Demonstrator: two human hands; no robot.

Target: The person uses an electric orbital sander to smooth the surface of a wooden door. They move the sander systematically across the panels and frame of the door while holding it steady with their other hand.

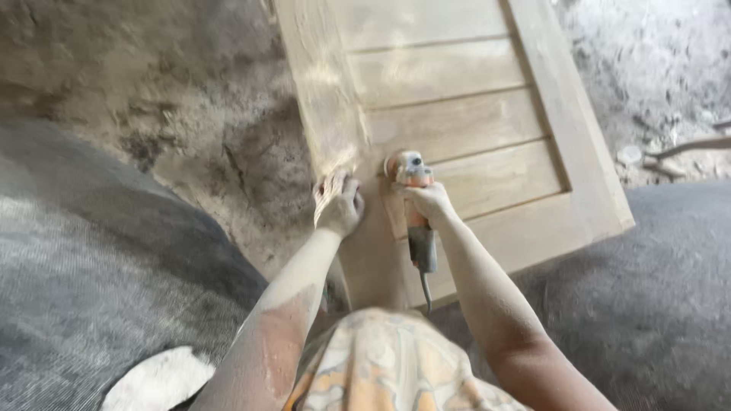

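Wooden door panel (457, 114), sanding under way at its left stile.

Panel lies flat, its near end toward the person. Pale dust coats the left stile and both forearms; the slatted centre and right stile look smooth but I cannot judge how much is finished. Handheld sander (413, 199) sits on the panel between stile and slats. Right hand (430, 199) has its fingers wrapped tight round the sander body. Left hand (339, 204) rests flat on the stile just beside the tool, fingers together, gripping nothing.
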